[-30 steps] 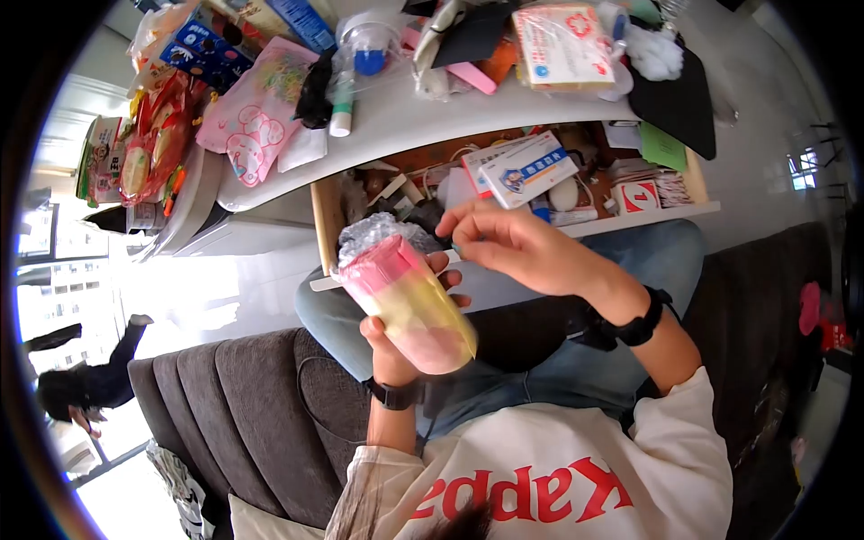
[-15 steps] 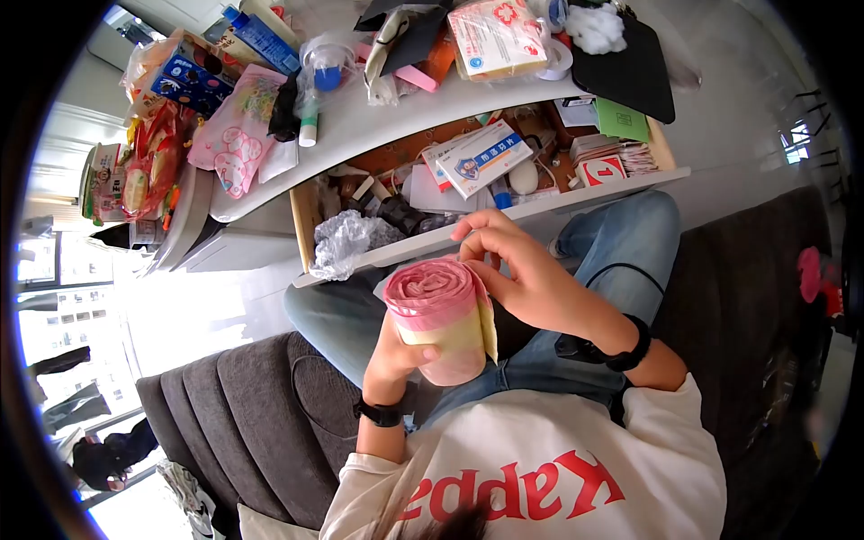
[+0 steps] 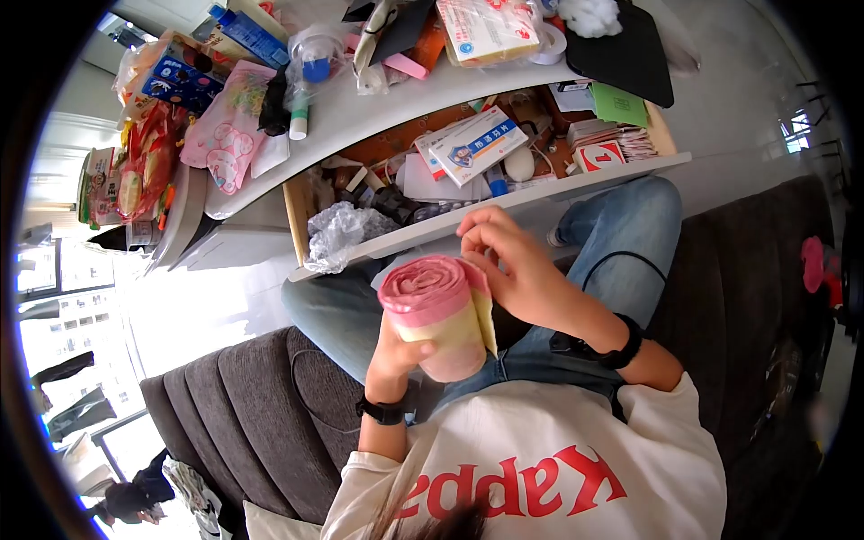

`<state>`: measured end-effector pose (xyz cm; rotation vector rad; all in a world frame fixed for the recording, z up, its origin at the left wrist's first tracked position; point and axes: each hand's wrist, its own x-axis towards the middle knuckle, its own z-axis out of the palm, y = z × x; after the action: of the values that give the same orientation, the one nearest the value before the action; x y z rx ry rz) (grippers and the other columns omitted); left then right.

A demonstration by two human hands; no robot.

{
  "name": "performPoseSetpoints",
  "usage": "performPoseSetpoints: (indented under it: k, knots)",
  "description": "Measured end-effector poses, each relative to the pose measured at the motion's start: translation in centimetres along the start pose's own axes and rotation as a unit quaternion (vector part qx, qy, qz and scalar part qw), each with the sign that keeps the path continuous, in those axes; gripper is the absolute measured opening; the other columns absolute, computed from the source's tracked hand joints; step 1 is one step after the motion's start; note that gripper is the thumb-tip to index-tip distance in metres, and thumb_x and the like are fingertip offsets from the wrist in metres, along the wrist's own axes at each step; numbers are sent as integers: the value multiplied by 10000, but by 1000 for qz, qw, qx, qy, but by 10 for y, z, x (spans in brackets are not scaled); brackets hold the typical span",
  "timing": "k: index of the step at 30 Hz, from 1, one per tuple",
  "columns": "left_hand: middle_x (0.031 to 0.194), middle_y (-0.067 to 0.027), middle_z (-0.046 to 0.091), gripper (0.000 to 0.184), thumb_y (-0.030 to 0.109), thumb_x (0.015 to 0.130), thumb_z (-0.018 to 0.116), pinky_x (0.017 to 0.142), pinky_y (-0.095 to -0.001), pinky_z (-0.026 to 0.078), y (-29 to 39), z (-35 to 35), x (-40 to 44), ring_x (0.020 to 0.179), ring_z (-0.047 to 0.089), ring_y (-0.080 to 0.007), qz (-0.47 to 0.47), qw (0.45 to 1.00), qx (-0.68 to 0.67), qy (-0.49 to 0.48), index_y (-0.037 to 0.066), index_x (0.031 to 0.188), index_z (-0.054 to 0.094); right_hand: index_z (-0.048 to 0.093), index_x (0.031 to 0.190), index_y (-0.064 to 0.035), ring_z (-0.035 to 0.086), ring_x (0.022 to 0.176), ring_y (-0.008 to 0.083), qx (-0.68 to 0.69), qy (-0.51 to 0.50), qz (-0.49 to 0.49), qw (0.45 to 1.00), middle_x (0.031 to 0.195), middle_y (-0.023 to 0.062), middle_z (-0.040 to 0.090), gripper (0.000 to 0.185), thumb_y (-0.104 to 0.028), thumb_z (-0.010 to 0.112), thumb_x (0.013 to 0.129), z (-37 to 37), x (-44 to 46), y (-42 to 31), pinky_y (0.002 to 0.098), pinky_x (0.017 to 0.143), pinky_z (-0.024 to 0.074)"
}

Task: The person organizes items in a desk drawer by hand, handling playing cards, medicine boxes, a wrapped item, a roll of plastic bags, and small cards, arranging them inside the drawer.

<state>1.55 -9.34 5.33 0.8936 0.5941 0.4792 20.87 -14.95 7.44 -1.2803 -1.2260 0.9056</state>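
A pink and yellow roll of thin plastic stands upright over my lap, its spiral end facing up. My left hand is wrapped round its left side, with the thumb across the front. At the roll's upper right, my right hand has its fingers bent at the loose yellow and pink edge; the thumb tip is partly hidden. Beyond the hands is an open drawer holding a white and blue medicine box, a red-and-white card pack and crumpled clear plastic wrap at its front left corner.
The desk above the drawer carries a pink bag, a white and red package, a black mat and a blue tube. A grey sofa lies behind me. A black cable crosses my right knee.
The roll has turned from tilted to upright, its spiral end now showing. My right hand has come down to the roll's edge. The crumpled plastic wrap now lies apart from the roll, at the drawer corner.
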Motion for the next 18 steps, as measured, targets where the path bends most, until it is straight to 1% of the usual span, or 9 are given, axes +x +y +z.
performPoseSetpoints:
  k: [4,5,8,9,10,13,16,17,18]
  knots:
    - [1184,-119,512,954,367,496,832,937,-358,406,-9,-5,-5,1080,513,-216,12,999,-38,-37,-32,1244,393,420,908,-10,483,774,180,-45,65,-32,996,1042,135,428,52,-22,464,882,21,-4,1,267,709,411]
    - [1176,-116,514,971,377,490,837,934,-359,408,-6,-4,-6,1077,514,-216,9,998,-36,-42,-35,1247,389,395,915,-3,484,766,209,-37,68,-8,997,1031,148,424,67,-3,448,873,25,-4,-2,276,689,416]
    - [1081,-130,536,943,390,482,849,852,-332,449,14,19,-5,966,561,-207,21,988,-70,-137,-34,1191,394,370,912,-1,488,773,199,-150,145,-28,978,1026,160,427,88,8,443,865,29,2,8,293,661,425]
    - [1032,-150,523,944,414,487,840,756,-346,476,12,17,-5,870,562,-238,29,988,-38,-148,-35,1180,383,348,923,-7,504,713,144,-187,184,-80,962,996,155,472,104,9,434,868,25,7,15,280,603,430]
    - [983,-171,510,947,437,492,832,660,-360,503,9,15,-7,773,563,-269,39,987,-5,-158,-36,1170,372,346,927,-10,501,685,126,-125,161,-55,977,987,149,488,97,2,428,875,21,5,14,270,590,429]
    - [1113,-169,486,928,445,477,832,641,-366,498,7,12,-14,784,557,-259,20,991,-27,-130,-31,1153,411,348,946,-39,501,595,69,89,79,-2,993,927,103,557,64,-51,404,917,6,-1,7,211,547,427]
    - [1146,-129,454,895,456,461,832,668,-384,486,-2,2,-13,826,527,-253,17,995,-61,-73,-6,1119,440,357,957,-65,522,646,59,246,22,79,966,903,76,567,59,-85,406,929,12,-12,-12,199,566,439]
    - [1141,-114,444,882,465,461,829,683,-393,479,-12,-10,-16,842,511,-248,22,997,-53,-44,6,1110,446,366,969,-80,534,679,50,273,20,62,960,885,53,577,62,-106,412,936,19,-15,-12,195,582,450]
    - [1139,-117,442,874,457,473,825,686,-392,474,-17,-15,-17,839,500,-242,25,998,-45,-48,8,1119,444,377,967,-74,537,704,48,306,13,109,946,870,38,560,57,-103,415,937,21,-18,-11,193,590,448]
